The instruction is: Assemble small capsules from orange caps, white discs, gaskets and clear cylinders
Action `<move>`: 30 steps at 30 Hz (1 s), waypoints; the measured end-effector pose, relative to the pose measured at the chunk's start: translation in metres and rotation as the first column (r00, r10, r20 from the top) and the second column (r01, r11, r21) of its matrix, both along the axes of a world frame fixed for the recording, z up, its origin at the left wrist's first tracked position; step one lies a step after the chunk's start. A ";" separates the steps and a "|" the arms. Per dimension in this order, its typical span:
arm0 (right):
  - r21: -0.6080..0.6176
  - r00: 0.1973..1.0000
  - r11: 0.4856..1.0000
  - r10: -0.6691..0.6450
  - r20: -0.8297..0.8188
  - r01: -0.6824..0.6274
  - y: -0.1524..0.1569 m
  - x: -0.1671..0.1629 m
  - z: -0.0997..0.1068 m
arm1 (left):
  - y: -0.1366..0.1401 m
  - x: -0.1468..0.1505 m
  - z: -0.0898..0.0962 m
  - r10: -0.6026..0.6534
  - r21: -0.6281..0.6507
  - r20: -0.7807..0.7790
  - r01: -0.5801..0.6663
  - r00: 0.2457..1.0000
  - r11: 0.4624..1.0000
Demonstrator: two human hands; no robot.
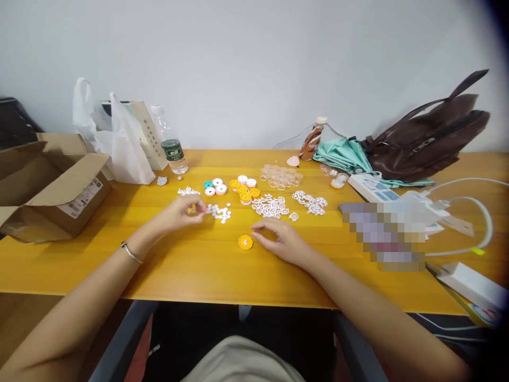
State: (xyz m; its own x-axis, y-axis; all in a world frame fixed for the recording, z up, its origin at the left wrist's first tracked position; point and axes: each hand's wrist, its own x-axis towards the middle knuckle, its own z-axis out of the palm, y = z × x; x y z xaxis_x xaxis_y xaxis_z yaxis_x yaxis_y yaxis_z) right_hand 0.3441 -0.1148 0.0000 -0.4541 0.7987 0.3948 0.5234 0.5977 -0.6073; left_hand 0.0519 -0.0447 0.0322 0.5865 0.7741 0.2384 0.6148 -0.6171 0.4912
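Note:
My left hand is at the left edge of a scatter of small white discs, thumb and forefinger pinched together. Whatever lies between those fingertips is too small to make out. Beside the fingertips of my right hand lies a round yellow plastic part with a small pale piece at its centre. The right thumb and fingers are apart and hold nothing. Behind the hands are white openwork pieces, yellow and white round parts, a teal-and-white group and clear cups.
An open cardboard box, a white plastic bag and a water bottle stand left. To the right are a brown drink bottle, a teal cloth, a brown bag, a power strip and white cables.

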 end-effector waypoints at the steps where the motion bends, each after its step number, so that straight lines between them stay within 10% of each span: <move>1: -0.002 1.000 1.000 0.003 0.003 -0.003 0.001 0.000 -0.002 | -0.005 0.008 0.002 -0.051 -0.006 -0.004 0.051 0.999 0.999; 7: -0.030 0.999 0.999 0.020 -0.033 -0.021 0.001 -0.002 -0.006 | -0.035 0.057 0.002 -0.263 -0.097 0.128 0.276 0.956 0.956; 21: -0.200 0.972 0.979 -0.021 -0.236 -0.027 -0.007 -0.013 -0.001 | -0.046 0.084 -0.021 -0.182 -0.183 0.336 0.253 0.924 0.950; 30: -0.377 0.969 0.926 -0.067 -0.240 -0.029 -0.002 -0.013 -0.006 | -0.047 0.080 -0.026 -0.291 0.202 0.233 0.246 0.928 0.948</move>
State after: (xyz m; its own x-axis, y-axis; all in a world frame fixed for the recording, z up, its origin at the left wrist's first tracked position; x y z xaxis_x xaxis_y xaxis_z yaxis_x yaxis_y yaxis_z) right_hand 0.3311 -0.1165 -0.0063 -0.3654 0.9169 0.1609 0.3394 0.2922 -0.8941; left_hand 0.1316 -0.0917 0.0058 0.6680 0.5320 0.5203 0.2807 -0.8277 0.4858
